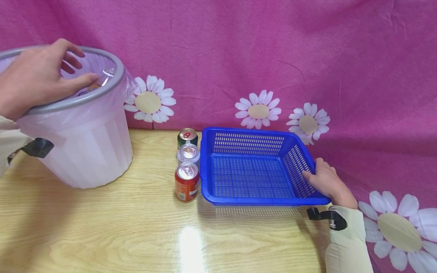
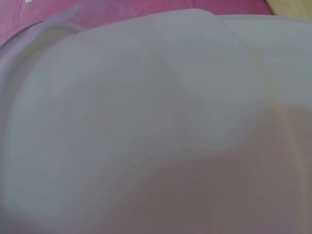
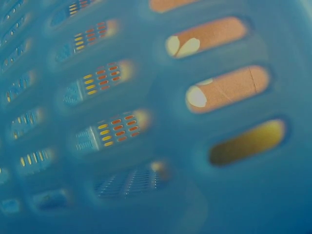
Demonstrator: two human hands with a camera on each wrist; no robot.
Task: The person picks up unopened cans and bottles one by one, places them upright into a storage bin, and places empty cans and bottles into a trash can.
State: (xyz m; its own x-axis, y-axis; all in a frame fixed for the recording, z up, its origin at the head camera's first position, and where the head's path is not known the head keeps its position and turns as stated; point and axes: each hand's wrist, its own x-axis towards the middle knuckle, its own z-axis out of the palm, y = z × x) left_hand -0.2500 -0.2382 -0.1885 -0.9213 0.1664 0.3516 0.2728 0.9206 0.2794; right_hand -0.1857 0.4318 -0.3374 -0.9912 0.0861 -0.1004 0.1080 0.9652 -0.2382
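My left hand (image 1: pixel 42 77) is over the mouth of a white trash bin (image 1: pixel 92 151) with a grey rim, its fingers loosely bent and apart, nothing seen between them. Pale wall fills most of the left wrist view, where that hand is not visible. With my right hand (image 1: pixel 328 182) I grip the right rim of a blue plastic basket (image 1: pixel 252 200), thumb on the inner side. The basket has slotted walls, and no objects show inside it. Its wall (image 3: pixel 161 141) fills the right wrist view close up.
Left of the basket, a red can (image 1: pixel 186 187), a pale can (image 1: pixel 188 152) and a dark green can (image 1: pixel 187 137) stand in a row on the wooden table (image 1: pixel 143 235). A translucent liner (image 1: pixel 102 110) drapes over the bin's rim. Behind hangs a pink flowered cloth (image 1: pixel 211 57).
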